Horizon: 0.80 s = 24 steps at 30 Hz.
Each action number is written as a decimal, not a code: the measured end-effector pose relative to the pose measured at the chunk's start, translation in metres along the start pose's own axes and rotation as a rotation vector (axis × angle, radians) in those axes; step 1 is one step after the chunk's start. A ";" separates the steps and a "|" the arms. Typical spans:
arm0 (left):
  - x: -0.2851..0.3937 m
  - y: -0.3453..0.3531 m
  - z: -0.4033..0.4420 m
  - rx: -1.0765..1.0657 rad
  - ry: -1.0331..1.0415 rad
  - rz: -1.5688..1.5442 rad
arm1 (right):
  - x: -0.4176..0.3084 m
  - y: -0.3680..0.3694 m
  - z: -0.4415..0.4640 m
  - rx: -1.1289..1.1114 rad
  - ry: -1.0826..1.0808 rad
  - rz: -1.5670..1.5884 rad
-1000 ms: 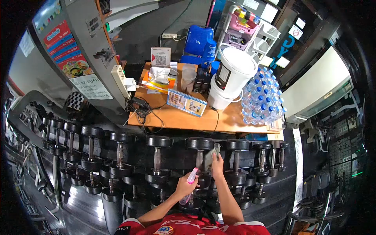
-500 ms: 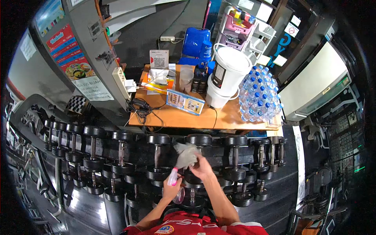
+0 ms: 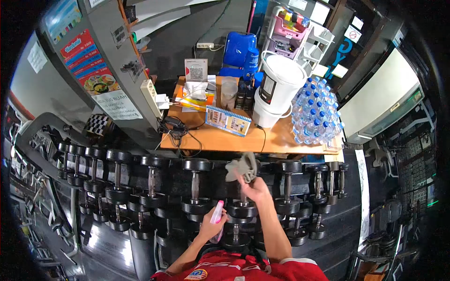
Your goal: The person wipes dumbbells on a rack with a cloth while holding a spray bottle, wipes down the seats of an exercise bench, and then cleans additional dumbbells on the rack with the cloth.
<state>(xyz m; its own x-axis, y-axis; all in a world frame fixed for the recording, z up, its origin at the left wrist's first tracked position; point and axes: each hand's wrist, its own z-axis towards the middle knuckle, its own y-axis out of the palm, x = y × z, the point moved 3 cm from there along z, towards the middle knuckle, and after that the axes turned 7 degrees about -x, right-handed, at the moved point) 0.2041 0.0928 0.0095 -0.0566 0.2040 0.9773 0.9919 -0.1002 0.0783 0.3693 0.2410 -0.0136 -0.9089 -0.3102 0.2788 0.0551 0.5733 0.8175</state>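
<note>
My left hand [image 3: 212, 226] is wrapped round a clear spray bottle [image 3: 217, 212] with a pink and white top, low in front of the dumbbell rack. Bunched in my right hand [image 3: 256, 189] is a grey cloth [image 3: 242, 167]. The cloth lies over the far end of a black dumbbell [image 3: 242, 209] in the upper row and hides most of that end. Part of this dumbbell's handle is covered by my right fingers. Another dumbbell [image 3: 196, 165] stands to the left of it, and one more [image 3: 288, 166] to the right.
Beyond the rack stands a wooden table [image 3: 187, 140] with a desk calendar [image 3: 228, 121], white buckets [image 3: 281, 79], a pack of water bottles [image 3: 316, 112] and tangled black cables [image 3: 176, 131]. A grey pillar [image 3: 117, 61] rises at left. A white fridge [image 3: 384, 96] is at right.
My right hand has moved the cloth forward and right, onto the dumbbell's far end. The spray bottle in my left hand has shifted slightly right. The view has turned a little.
</note>
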 end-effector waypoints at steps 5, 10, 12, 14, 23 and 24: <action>0.020 0.016 0.006 -0.098 -0.035 0.078 | -0.007 0.005 -0.046 -0.097 -0.322 -0.162; 0.004 0.034 0.010 -0.122 -0.075 0.040 | -0.040 -0.006 -0.110 -0.168 -0.733 -0.581; 0.003 0.041 0.012 -0.114 -0.130 0.020 | -0.052 -0.014 -0.127 -0.188 -0.778 -0.651; 0.006 0.045 0.014 -0.120 -0.127 0.123 | -0.058 -0.021 -0.139 -0.157 -0.821 -0.788; 0.017 0.055 0.011 -0.109 -0.168 0.182 | -0.062 -0.042 -0.094 0.212 -1.051 -1.819; 0.015 0.055 0.010 -0.109 -0.168 0.185 | -0.054 -0.046 -0.082 0.266 -1.036 -1.970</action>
<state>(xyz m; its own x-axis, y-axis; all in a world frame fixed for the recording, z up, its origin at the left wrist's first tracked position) 0.2590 0.0996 0.0263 0.1534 0.3300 0.9314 0.9649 -0.2533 -0.0692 0.4501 0.1694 -0.0251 0.4221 -0.1135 -0.8994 -0.8706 0.2260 -0.4371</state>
